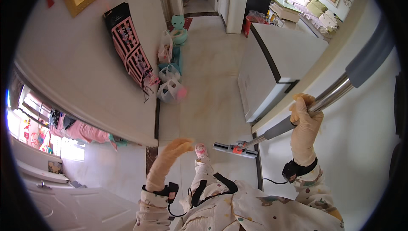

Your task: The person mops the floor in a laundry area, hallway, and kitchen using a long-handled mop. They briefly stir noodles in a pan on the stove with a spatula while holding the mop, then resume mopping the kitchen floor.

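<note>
In a pale rubber glove, my right hand [306,114] is closed around the metal pole of a floor mop, between its grey foam grips. The mop's flat head [235,149], grey with an orange joint, is low at the right wall's foot, beside my pink slipper [200,150]. My left hand [178,148], gloved too, is held out over the floor near the left doorway with its fingers bent together. No object shows in it, though its palm is hidden. Both wrists carry black straps with small devices and cables.
Plastic bags [169,90] and a green child's potty [179,34] line the left wall, under a pink-and-black hanging organizer [130,46]. A white cabinet [271,55] juts in at right, with a red bin [248,26] behind it. A doorway opens at lower left.
</note>
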The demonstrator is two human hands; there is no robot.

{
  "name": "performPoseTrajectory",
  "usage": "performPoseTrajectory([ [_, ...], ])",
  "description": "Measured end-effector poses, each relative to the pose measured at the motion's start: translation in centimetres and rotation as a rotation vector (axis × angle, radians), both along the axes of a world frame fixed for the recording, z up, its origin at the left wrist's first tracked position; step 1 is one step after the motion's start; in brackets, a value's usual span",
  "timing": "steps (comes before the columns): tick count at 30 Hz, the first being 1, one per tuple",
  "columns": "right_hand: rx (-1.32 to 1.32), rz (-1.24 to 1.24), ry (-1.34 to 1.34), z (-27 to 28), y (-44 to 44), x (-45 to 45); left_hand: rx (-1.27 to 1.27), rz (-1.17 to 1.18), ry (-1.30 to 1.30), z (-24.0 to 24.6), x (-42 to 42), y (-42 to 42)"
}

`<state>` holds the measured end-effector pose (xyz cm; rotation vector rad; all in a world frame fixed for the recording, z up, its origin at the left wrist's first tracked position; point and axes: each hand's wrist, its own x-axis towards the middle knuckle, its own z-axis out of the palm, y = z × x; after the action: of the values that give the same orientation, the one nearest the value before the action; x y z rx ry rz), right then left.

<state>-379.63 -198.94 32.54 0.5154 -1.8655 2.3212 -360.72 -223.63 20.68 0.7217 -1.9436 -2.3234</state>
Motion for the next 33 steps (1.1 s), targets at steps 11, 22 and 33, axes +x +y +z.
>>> performPoseTrajectory([
  [11,0.051,0.174,0.033,4.0,-18.1,-16.9,-0.303,-0.525,0.684,3.3,-32.4,-4.3],
  [22,0.367,0.276,0.319,1.2,-26.5,-42.0,-0.368,-0.121,0.390,0.7,-55.3,-18.3],
  [33,0.408,0.053,-0.043,-1.3,-23.8,-60.2,-0.340,0.231,0.308,4.1,-69.9,-35.1],
])
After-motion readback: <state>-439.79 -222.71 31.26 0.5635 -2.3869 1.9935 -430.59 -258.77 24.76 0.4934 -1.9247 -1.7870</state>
